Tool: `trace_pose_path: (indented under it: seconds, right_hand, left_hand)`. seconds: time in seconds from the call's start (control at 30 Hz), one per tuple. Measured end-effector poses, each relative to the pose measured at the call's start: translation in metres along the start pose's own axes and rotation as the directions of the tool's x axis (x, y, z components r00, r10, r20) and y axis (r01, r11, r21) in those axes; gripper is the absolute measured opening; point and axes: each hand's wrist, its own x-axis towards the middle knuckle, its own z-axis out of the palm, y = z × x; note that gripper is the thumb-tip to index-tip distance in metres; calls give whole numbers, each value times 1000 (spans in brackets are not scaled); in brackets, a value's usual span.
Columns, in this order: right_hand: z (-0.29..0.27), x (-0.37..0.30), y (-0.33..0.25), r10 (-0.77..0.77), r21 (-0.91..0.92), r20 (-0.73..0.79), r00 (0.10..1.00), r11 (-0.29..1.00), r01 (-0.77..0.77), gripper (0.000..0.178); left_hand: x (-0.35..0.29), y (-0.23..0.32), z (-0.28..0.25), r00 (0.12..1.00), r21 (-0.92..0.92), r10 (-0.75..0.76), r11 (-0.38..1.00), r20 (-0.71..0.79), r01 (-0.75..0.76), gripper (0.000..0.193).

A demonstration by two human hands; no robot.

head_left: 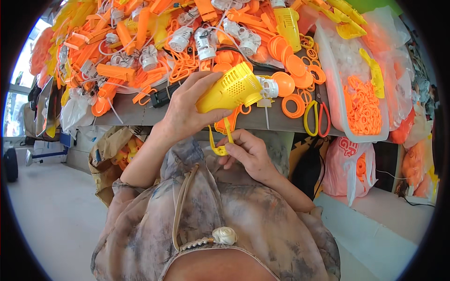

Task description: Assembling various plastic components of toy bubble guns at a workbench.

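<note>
My left hand (185, 105) is wrapped around a yellow plastic housing (230, 88), a tube with small vent holes, tilted above the table's near edge. Just past its right end is a white plastic fitting (268, 87); whether the two are joined I cannot tell. Below the housing, my right hand (251, 154) pinches a thin yellow plastic loop (219, 149) between thumb and fingers. An orange plastic part (224, 124) hangs behind the loop, partly hidden. Scissors (317, 119) with yellow and red handles lie to the right on the table edge.
A heap of orange parts (117, 72) and white wired units (205, 43) covers the grey table (140, 116). Orange discs and rings (293, 106) lie right of my hands. Beyond stands a clear bin (349, 131) of small orange rings. Bags, one brown paper (101, 161), sit below.
</note>
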Motion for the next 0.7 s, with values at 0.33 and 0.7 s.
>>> trace_pose_path:
  seconds: [0.33,0.7]
  right_hand:
    - [-35,-25,-3,-128,-473,-50,991,876,89,21]
    - [-50,-31,1,-148,-456,-149,978,887,65,21]
  left_hand:
    - [43,-19,14,947,87,247,959,205,-269,55]
    - [61,-33,31,895,25,292,948,338,-318,57]
